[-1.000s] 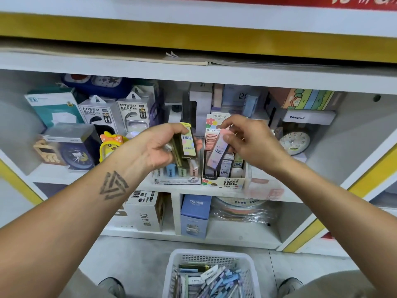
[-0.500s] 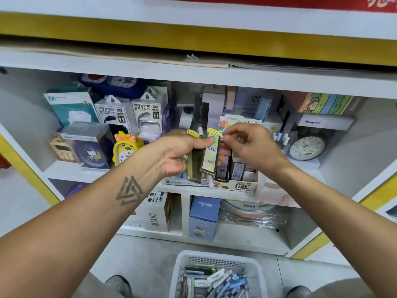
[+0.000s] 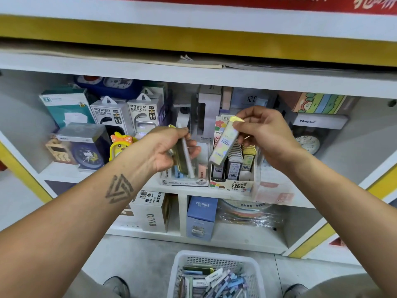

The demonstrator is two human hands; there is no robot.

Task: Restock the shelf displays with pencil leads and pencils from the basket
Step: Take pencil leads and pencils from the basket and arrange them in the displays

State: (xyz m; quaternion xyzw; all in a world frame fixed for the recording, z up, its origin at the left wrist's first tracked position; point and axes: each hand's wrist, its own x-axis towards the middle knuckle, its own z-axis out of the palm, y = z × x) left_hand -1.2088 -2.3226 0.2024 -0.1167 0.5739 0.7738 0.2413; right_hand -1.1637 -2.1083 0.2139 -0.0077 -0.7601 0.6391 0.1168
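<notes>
My left hand [image 3: 165, 147] grips a small stack of flat pencil lead cases [image 3: 183, 157] in front of the clear 2B display box [image 3: 184, 181]. My right hand [image 3: 264, 134] pinches one yellow-capped lead case [image 3: 224, 145] by its top, tilted, just above the cardboard 0.7 lead display box [image 3: 233, 183], which holds rows of upright cases. On the floor below stands the white plastic basket [image 3: 214, 258] with several lead cases and pencils in it.
The shelf [image 3: 86, 176] holds power bank boxes [image 3: 110, 115], a boxed clock [image 3: 86, 145], a yellow chick clock [image 3: 120, 145] and a round clock [image 3: 308, 144] at the right. Below sit a DIY box [image 3: 153, 214] and a blue CRUHRE box [image 3: 202, 216]. My shoes flank the basket.
My right hand placed a pink case into the cardboard display, then took a yellow-capped case from the left hand's stack and carried it right, over that display. The left hand lowered slightly.
</notes>
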